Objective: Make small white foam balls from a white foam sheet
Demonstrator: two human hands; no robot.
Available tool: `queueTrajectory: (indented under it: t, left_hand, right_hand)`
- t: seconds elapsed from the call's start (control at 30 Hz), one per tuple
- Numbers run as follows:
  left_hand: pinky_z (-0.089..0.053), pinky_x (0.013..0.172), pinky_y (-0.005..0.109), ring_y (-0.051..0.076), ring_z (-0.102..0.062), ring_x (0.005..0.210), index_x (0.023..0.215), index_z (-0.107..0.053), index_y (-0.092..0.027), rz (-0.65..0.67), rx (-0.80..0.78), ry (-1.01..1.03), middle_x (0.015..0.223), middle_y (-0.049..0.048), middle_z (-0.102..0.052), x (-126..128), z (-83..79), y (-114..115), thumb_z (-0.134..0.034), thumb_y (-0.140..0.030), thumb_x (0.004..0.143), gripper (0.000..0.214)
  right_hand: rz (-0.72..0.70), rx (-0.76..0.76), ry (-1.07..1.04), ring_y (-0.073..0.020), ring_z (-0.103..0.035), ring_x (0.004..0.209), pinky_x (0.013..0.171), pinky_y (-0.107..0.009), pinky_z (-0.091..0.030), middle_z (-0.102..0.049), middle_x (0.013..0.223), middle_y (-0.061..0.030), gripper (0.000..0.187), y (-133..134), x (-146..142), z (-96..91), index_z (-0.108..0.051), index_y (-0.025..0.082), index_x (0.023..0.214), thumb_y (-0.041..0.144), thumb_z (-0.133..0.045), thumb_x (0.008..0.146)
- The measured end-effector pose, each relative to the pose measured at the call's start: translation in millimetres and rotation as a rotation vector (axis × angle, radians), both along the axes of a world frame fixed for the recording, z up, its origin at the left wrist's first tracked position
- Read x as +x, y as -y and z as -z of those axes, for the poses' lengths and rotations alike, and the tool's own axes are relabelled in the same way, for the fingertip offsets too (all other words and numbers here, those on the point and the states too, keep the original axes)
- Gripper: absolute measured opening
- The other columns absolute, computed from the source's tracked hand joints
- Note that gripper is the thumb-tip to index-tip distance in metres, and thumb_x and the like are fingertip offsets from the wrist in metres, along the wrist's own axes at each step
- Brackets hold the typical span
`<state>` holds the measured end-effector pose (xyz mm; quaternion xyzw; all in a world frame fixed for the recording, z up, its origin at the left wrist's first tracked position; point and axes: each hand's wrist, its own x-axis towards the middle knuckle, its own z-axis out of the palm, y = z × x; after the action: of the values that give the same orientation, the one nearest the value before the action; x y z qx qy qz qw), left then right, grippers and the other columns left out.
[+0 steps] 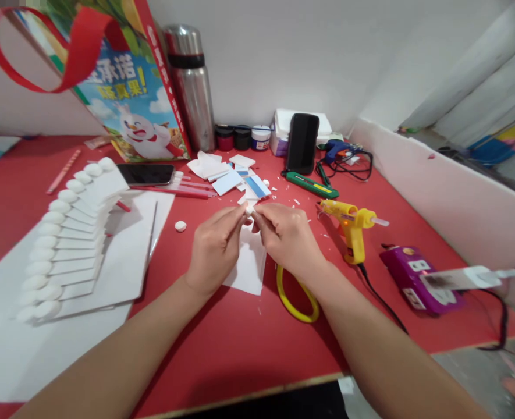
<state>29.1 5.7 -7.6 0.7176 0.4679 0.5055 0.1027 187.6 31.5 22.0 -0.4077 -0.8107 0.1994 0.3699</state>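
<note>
My left hand [216, 247] and my right hand [286, 235] meet over the middle of the table, both closed. Their fingertips pinch a small white round piece [250, 210] between them. Below them lies a white sheet of paper [246, 270]. A yellow loop-shaped handle [298, 317] shows beside my right wrist; whatever it belongs to is hidden. Left of my hands rests a loose white disc [180, 226]. Farther left, a curved stair-like model [82, 244] of white card strips carries white oval discs along its outer edge.
A yellow glue gun [348, 224] stands right of my hands, near a purple power strip [418, 279]. Behind are card scraps [226, 174], a green utility knife [312, 185], an upright black phone [303, 144], a steel flask [191, 87], paint jars [242, 138] and a gift bag [139, 99].
</note>
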Motion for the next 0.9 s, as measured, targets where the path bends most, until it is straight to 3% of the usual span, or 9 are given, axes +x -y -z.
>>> queueTrajectory:
  t: [0.17,0.27,0.5,0.73,0.9]
  left_hand:
    - [-0.058,0.075,0.030,0.017,-0.071,0.076,0.096,-0.078,-0.021,0.110,-0.236,0.279,0.087,0.0036,-0.077,-9.7,-7.4,-4.9,-0.068,-0.025,0.091,0.012]
    - [-0.058,0.071,0.030,0.016,-0.069,0.070,0.099,-0.079,-0.022,0.209,-0.305,0.316,0.084,0.0029,-0.076,-15.5,-10.4,-7.7,-0.068,-0.026,0.091,0.014]
    - [-0.056,0.072,0.028,0.014,-0.067,0.071,0.110,-0.076,-0.020,0.213,-0.239,0.187,0.088,0.0058,-0.071,-12.7,-10.5,-6.1,-0.057,-0.024,0.097,0.023]
    - [-0.055,0.069,0.027,0.014,-0.067,0.070,0.105,-0.075,-0.019,0.132,-0.276,0.290,0.087,0.0041,-0.069,-5.4,-8.0,-2.1,-0.058,-0.026,0.097,0.020]
    - [-0.052,0.079,0.031,0.017,-0.065,0.080,0.108,-0.074,-0.021,0.059,-0.128,0.085,0.091,0.0060,-0.071,-6.0,-4.0,-0.9,-0.056,-0.025,0.098,0.021]
  right_hand:
    - [-0.157,-0.065,0.016,-0.0128,-0.059,0.068,0.067,-0.025,-0.042,-0.066,0.073,-0.0029,0.027,-6.0,7.7,-3.9,-0.063,0.016,0.075,0.016,-0.050,0.098]
    - [-0.208,-0.120,0.006,-0.0120,-0.058,0.067,0.066,-0.025,-0.042,-0.064,0.071,-0.0013,0.028,-8.1,9.8,-4.3,-0.065,0.017,0.078,0.019,-0.048,0.100]
    - [-0.144,-0.161,-0.056,-0.0109,-0.055,0.059,0.063,-0.024,-0.042,-0.059,0.060,0.0017,0.028,-6.7,6.0,-1.6,-0.065,0.017,0.076,0.024,-0.051,0.100]
    - [-0.102,-0.188,-0.065,-0.0099,-0.051,0.052,0.060,-0.024,-0.040,-0.055,0.053,0.0034,0.032,-3.9,2.4,-3.8,-0.061,0.017,0.071,0.025,-0.051,0.100]
    - [-0.084,-0.180,-0.047,-0.0097,-0.053,0.054,0.061,-0.024,-0.040,-0.059,0.059,0.0021,0.028,-1.3,-0.2,-3.1,-0.062,0.017,0.075,0.024,-0.051,0.100]
